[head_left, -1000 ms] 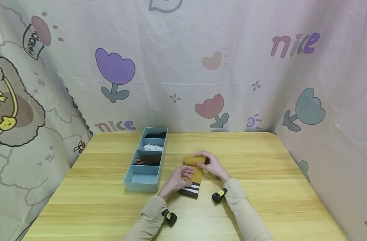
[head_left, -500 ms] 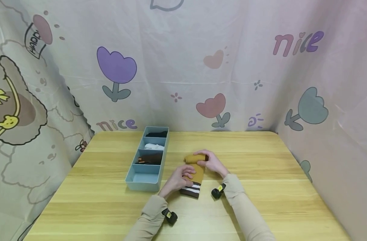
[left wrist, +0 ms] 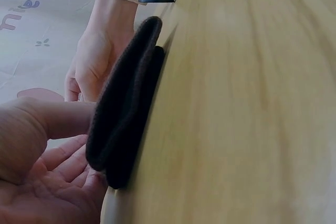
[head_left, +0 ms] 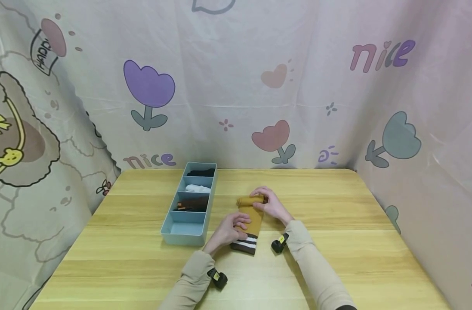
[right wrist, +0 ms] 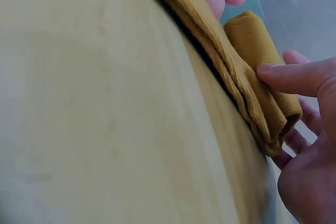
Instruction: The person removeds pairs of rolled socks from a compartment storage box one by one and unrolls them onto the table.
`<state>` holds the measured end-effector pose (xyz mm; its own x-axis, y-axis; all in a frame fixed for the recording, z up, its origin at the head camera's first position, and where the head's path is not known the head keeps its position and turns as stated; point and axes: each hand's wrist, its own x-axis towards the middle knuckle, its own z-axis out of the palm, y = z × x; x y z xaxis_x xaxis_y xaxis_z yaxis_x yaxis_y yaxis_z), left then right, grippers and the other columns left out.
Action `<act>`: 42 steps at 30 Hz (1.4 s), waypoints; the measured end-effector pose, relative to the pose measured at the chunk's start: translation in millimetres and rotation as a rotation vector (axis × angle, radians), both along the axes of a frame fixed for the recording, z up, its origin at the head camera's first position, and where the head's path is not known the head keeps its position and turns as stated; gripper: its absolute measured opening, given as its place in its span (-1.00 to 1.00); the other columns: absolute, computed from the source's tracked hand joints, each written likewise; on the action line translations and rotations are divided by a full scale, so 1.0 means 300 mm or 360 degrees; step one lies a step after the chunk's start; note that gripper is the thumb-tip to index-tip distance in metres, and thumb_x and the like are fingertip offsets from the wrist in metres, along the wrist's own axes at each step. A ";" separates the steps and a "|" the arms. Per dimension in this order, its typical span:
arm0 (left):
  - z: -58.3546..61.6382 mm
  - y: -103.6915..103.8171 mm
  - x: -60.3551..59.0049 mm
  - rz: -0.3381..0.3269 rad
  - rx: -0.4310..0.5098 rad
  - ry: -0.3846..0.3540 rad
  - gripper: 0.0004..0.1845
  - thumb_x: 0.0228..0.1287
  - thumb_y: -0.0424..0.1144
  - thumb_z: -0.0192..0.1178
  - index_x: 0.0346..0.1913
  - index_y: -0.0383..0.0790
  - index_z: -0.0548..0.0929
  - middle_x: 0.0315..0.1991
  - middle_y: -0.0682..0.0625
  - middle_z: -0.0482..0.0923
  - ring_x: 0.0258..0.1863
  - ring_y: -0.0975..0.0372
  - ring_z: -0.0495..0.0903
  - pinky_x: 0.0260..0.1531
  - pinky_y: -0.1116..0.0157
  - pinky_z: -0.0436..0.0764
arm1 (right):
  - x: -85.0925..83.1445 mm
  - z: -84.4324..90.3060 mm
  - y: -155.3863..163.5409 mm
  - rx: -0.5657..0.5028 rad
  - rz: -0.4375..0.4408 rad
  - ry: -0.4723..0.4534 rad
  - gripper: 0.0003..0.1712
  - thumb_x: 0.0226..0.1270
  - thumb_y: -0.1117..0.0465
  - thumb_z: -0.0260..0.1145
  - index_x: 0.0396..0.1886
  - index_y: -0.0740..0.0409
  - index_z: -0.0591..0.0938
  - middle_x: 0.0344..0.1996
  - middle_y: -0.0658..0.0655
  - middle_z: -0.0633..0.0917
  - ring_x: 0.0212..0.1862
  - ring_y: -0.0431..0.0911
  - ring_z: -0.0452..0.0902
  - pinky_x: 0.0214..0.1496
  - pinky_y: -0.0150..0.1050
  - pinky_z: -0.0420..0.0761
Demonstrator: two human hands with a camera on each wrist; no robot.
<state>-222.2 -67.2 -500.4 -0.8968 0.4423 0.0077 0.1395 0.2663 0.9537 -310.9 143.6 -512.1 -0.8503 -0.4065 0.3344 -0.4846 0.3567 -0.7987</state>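
Lying lengthwise on the worktop (head_left: 336, 241), just right of the blue divider tray (head_left: 168, 226), mustard sock (head_left: 252, 217). Right hand (head_left: 269, 203) pinches its rolled far end; left hand (head_left: 229, 229) presses flat, fingers relaxed, near the striped cuff.

Printed words on the curtain around you

You can read "nice" on the backdrop curtain (head_left: 236, 86) twice, at upper right and low beside the blue organizer (head_left: 189, 206); a tilted "HAPPY" tag sits at upper left.

Ribbed knit sock (head_left: 250, 217), matt wooden table (head_left: 336, 241)
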 end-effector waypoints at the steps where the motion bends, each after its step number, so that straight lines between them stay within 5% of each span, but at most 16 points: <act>1: 0.000 0.000 0.000 0.0001 -0.0004 -0.0005 -0.43 -0.05 -0.66 0.33 0.14 -0.53 0.52 0.08 -0.39 0.63 -0.13 0.08 0.64 -0.22 0.39 0.68 | -0.003 0.000 -0.001 -0.0010 0.0004 0.0011 -0.69 0.18 0.47 0.41 -0.05 0.29 0.71 0.03 0.31 0.66 0.17 0.19 0.50 0.36 0.06 0.41; 8: 0.004 -0.003 0.000 -0.0010 0.0025 -0.0005 -0.42 -0.05 -0.68 0.31 0.15 -0.56 0.50 0.08 -0.43 0.61 -0.10 0.00 0.64 -0.21 0.33 0.71 | -0.022 0.007 -0.010 0.0039 -0.0039 -0.0033 -0.71 0.34 0.39 0.32 0.04 0.29 0.71 0.06 0.31 0.67 0.20 0.21 0.53 0.37 0.15 0.44; 16: -0.004 -0.008 0.006 -0.0011 0.0065 -0.0013 -0.41 -0.06 -0.68 0.32 0.16 -0.57 0.49 0.09 -0.46 0.60 -0.09 -0.05 0.64 -0.21 0.34 0.70 | -0.036 0.013 -0.027 0.0050 -0.0023 -0.0046 -0.72 0.40 0.48 0.17 0.01 0.28 0.67 0.09 0.31 0.65 0.16 0.17 0.53 0.12 -0.19 0.52; 23: -0.015 -0.006 0.003 -0.0034 0.0065 -0.0022 -0.41 -0.06 -0.67 0.33 0.16 -0.57 0.49 0.08 -0.44 0.61 -0.12 0.09 0.65 -0.23 0.41 0.69 | -0.048 0.004 -0.015 0.0052 0.0059 -0.0009 -0.65 0.24 0.48 0.33 0.04 0.30 0.69 0.11 0.34 0.64 0.22 0.26 0.50 0.35 0.18 0.45; 29: -0.012 -0.011 -0.005 -0.0062 0.0078 -0.0006 -0.41 -0.04 -0.67 0.32 0.16 -0.59 0.48 0.08 -0.46 0.60 -0.10 0.01 0.64 -0.23 0.40 0.69 | -0.058 0.013 -0.010 0.0062 0.0076 0.0040 -0.61 0.18 0.48 0.34 0.03 0.22 0.70 0.09 0.28 0.65 0.20 0.17 0.54 0.31 0.01 0.51; 35: -0.006 -0.016 -0.002 -0.0064 0.0075 -0.0028 -0.41 -0.06 -0.69 0.32 0.15 -0.59 0.49 0.09 -0.46 0.60 -0.09 0.00 0.65 -0.24 0.41 0.69 | -0.079 0.026 -0.030 0.0185 -0.0012 -0.0091 -0.58 0.17 0.55 0.29 0.04 0.28 0.69 0.12 0.34 0.67 0.26 0.26 0.51 0.40 0.18 0.42; 42: -0.005 -0.016 0.000 -0.0068 0.0060 -0.0015 -0.41 -0.06 -0.68 0.33 0.15 -0.59 0.49 0.08 -0.46 0.61 -0.09 -0.01 0.66 -0.23 0.43 0.68 | -0.094 0.043 -0.039 0.0260 -0.0051 -0.0140 -0.63 0.24 0.52 0.29 0.06 0.31 0.68 0.13 0.35 0.68 0.25 0.23 0.53 0.38 0.16 0.45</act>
